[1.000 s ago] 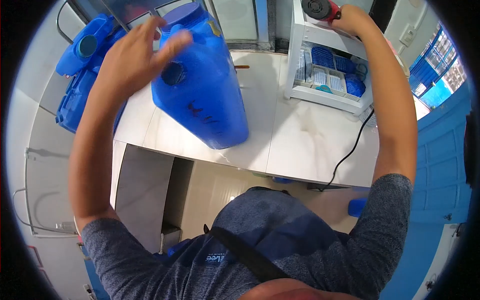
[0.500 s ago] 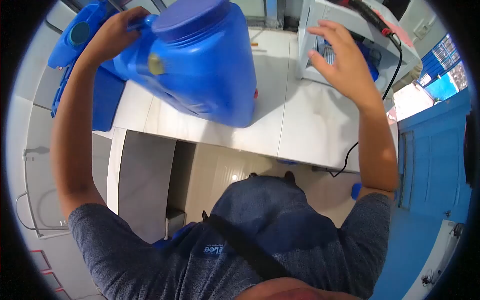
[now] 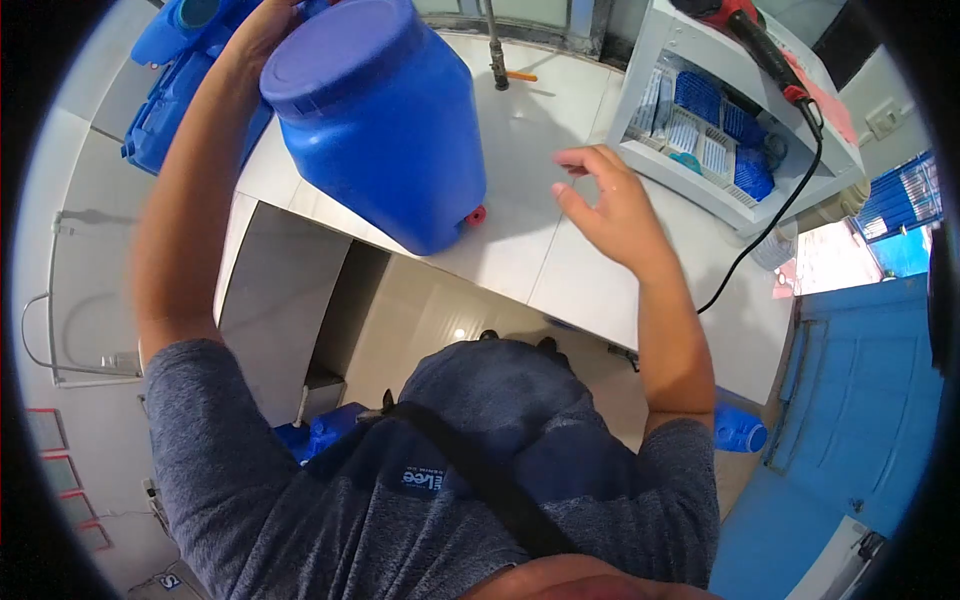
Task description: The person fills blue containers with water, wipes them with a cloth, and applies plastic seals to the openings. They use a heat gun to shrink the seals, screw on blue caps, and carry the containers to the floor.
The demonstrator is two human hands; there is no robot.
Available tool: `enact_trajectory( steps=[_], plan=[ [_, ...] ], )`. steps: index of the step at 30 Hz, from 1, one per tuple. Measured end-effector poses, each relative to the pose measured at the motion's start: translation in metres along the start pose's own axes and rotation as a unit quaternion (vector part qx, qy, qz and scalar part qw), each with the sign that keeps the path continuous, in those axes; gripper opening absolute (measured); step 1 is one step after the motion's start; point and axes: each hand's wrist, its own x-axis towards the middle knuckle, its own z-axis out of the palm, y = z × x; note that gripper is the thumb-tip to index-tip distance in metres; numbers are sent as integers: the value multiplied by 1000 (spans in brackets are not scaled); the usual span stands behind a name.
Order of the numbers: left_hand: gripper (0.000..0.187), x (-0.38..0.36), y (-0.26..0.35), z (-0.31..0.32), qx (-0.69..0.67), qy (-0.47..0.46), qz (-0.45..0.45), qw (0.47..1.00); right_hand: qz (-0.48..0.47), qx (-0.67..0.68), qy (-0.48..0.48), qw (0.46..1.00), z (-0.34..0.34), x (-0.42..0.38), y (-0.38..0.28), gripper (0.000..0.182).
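Note:
A large blue container (image 3: 385, 140) with a round purple-blue lid stands on the white counter (image 3: 540, 215). Behind its upper left side is my left hand (image 3: 268, 28), its fingers partly hidden there, so their hold cannot be made out. A small red part shows at the container's lower right. My right hand (image 3: 610, 205) is over the counter to the right of the container, apart from it, with fingers spread and nothing held.
Blue jugs (image 3: 180, 100) stand at the back left. A white shelf unit (image 3: 740, 215) holding baskets is at the right, with a corded black-and-red tool (image 3: 765, 55) on top. A metal tap (image 3: 497, 60) rises behind the counter.
The container has turned, and its lid now sits further left in view. My right hand has moved left and down, away from the shelf unit. The whole view has shifted.

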Motion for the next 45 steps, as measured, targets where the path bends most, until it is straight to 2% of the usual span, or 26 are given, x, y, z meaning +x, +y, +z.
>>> enact_trajectory(
  steps=[1,4,6,7,10,11,12,14,15,18,19,20,21,22,24,25,26,28,30,32,34,35,36,38,39,45],
  plan=[
    [69,-22,9,20,-158,-29,21,987,-6,-2,1,1000,-5,-1,3,28],
    [94,-70,-5,45,-333,-129,84,930,79,101,16,992,-17,-8,14,24],
    [34,-89,-34,67,-257,-206,290,899,190,169,27,967,-28,-15,30,25],
    [37,-102,-50,86,-238,-208,324,892,199,168,32,965,-32,-17,36,25],
    [45,-124,-97,150,-121,-205,452,860,391,330,-38,858,-40,-23,48,72],
    [50,-128,-114,164,-80,-204,462,860,407,349,-57,843,-39,-25,48,92],
    [55,-128,-129,176,-39,-202,474,856,412,348,-43,841,-42,-24,55,92],
    [56,-125,-149,188,-7,-226,500,836,397,526,-157,735,-48,-22,64,89],
    [57,-123,-157,192,28,-232,526,818,400,526,-149,736,-44,-21,61,89],
    [54,-113,-169,195,60,-227,548,803,473,409,-49,779,-15,-5,47,74],
    [51,-108,-167,194,85,-209,560,797,303,321,-1,897,-2,-4,48,68],
    [51,-103,-162,189,84,-209,563,795,114,213,45,969,4,-1,48,63],
    [50,-99,-157,180,130,-196,557,797,120,342,69,929,1,-3,47,61],
    [48,-97,-153,175,177,-183,549,796,120,343,70,929,5,-4,51,61],
    [46,-95,-155,170,205,-183,539,796,227,345,182,892,17,-7,62,71],
    [44,-96,-158,169,234,-187,527,795,228,346,182,891,22,-5,60,71],
    [44,-96,-165,171,235,-190,528,794,365,400,82,837,28,-1,58,79],
    [42,-96,-171,171,167,-195,552,794,487,442,-19,753,44,5,61,87],
    [40,-94,-172,164,169,-190,558,790,251,293,56,921,72,2,72,102],
    [40,-77,-176,158,180,-175,594,764,181,332,84,922,79,7,60,106],
    [39,-62,-180,153,205,-184,577,769,41,16,151,988,90,15,69,108],
    [39,-54,-181,150,225,-197,549,780,3,8,178,984,92,17,67,106],
    [39,-47,-182,147,226,-195,548,781,2,9,177,984,94,18,69,106],
    [38,-32,-184,142,194,-206,560,779,-24,-168,136,976,95,15,83,107],
    [34,-21,-181,134,283,-157,592,738,-60,-206,121,969,92,8,98,108],
    [26,39,-167,75,409,-133,556,711,41,-112,103,988,64,-11,96,105]
  ],
)
